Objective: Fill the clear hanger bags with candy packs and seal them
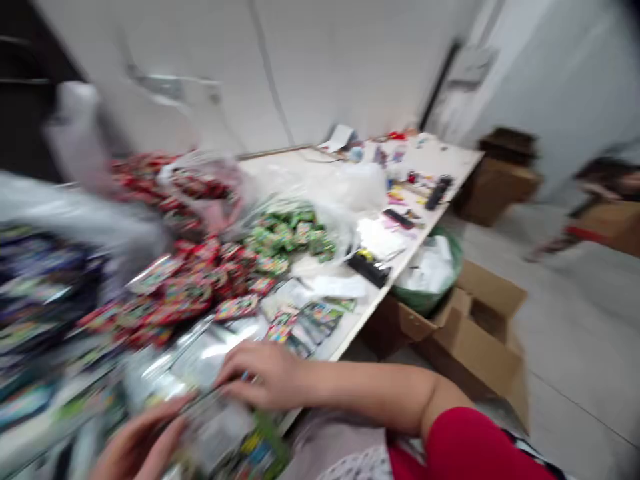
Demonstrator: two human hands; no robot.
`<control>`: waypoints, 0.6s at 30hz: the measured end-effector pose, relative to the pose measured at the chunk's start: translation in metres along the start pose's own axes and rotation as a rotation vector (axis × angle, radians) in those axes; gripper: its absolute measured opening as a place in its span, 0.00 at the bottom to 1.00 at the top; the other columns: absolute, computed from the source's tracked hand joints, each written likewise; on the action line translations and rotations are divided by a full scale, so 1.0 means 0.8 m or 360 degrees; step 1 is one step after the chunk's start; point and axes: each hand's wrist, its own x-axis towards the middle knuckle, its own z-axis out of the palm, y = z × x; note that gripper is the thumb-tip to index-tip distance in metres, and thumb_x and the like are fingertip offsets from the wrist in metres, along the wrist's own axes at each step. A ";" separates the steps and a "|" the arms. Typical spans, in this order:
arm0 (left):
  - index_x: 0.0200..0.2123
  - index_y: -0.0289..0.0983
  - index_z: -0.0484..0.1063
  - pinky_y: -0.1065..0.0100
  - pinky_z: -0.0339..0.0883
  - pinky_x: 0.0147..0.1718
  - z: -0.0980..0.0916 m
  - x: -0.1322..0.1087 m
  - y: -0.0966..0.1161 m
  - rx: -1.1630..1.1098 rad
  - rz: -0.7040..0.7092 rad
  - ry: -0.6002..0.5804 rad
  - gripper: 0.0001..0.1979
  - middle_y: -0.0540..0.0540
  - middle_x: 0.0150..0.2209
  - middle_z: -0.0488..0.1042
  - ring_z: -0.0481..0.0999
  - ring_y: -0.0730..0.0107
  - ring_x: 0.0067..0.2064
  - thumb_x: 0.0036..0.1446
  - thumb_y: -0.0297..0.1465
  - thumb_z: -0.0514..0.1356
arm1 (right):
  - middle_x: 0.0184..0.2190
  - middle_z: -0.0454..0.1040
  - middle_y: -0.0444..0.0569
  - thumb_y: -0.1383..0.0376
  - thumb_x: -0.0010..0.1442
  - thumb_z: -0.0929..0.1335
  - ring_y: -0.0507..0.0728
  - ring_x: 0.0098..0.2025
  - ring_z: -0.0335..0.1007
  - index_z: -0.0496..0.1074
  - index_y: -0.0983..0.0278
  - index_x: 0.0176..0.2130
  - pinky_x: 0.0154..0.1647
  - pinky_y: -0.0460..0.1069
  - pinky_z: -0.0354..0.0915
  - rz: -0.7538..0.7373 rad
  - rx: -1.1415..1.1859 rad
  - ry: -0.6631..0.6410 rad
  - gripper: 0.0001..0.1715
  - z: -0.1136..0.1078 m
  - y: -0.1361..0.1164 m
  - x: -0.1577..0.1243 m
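1. Left hand [145, 440] is at the clear bag [220, 427], thumb and fingers blurred; whether they are clamped on it, I cannot tell.
2. Right hand [265, 377] seems pinched on the bag's upper edge; the bag sits between the hands, low in view. Work on it looks unfinished, by my judgement.
3. Dark packets [45, 287] crowd the left of the table [463, 160], loose and blurred.
4. Red packets [195, 287] lie heaped beside them, so plenty appears left; no finished pile can be made out.
5. Green packets [290, 233] spill near an open plastic bag, farther right.
6. Beyond the table's right edge, a green sack [453, 257] stands by an open cardboard box [485, 340] on a pale floor [575, 340].
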 end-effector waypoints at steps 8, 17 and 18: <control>0.35 0.38 0.74 0.67 0.72 0.41 -0.031 -0.042 -0.018 -0.0066 -0.0142 0.0104 0.11 0.46 0.35 0.76 0.76 0.65 0.39 0.56 0.39 0.62 | 0.40 0.71 0.51 0.66 0.61 0.65 0.56 0.46 0.68 0.69 0.62 0.39 0.47 0.53 0.67 0.0127 0.0470 0.0236 0.05 0.013 -0.009 -0.018; 0.35 0.40 0.73 0.66 0.70 0.45 -0.041 -0.046 -0.031 -0.0116 -0.0273 0.0215 0.11 0.46 0.38 0.77 0.76 0.63 0.42 0.54 0.41 0.64 | 0.29 0.76 0.47 0.58 0.58 0.66 0.54 0.28 0.72 0.74 0.64 0.38 0.33 0.51 0.69 0.0958 -0.0002 0.0492 0.13 -0.132 0.098 -0.078; 0.35 0.40 0.73 0.66 0.70 0.44 -0.040 -0.045 -0.031 -0.0115 -0.0300 0.0222 0.12 0.47 0.38 0.77 0.75 0.64 0.42 0.54 0.41 0.64 | 0.29 0.76 0.48 0.58 0.58 0.66 0.55 0.29 0.71 0.74 0.64 0.38 0.33 0.52 0.68 0.1000 -0.0105 0.0560 0.13 -0.150 0.108 -0.091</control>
